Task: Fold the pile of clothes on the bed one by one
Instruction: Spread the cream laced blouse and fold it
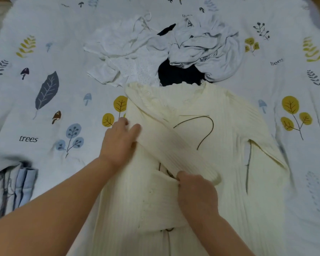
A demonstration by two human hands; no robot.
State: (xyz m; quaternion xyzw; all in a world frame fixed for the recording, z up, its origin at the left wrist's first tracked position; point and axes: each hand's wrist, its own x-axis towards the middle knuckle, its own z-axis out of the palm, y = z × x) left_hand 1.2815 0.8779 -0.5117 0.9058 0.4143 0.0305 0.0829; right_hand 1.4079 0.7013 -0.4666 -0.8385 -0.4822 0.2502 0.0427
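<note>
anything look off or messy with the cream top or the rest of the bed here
Nothing looks damaged or spilled. The cream ribbed top lies spread on the printed bedsheet, one sleeve folded diagonally across its front while the left hand presses it and the right hand pinches the cuff. The unfolded pile behind is rumpled, as expected.

Under your hands: cream cardigan (pixel 220 126), ribbed knit, matt, lace-trimmed neckline. Upper centre: pile of clothes (pixel 174 48), thin white cloth, creased, plus dark fabric. Bedsheet (pixel 44 24), matt printed cotton-like cloth. Lower left: striped shirt (pixel 9 187), smooth woven.
</note>
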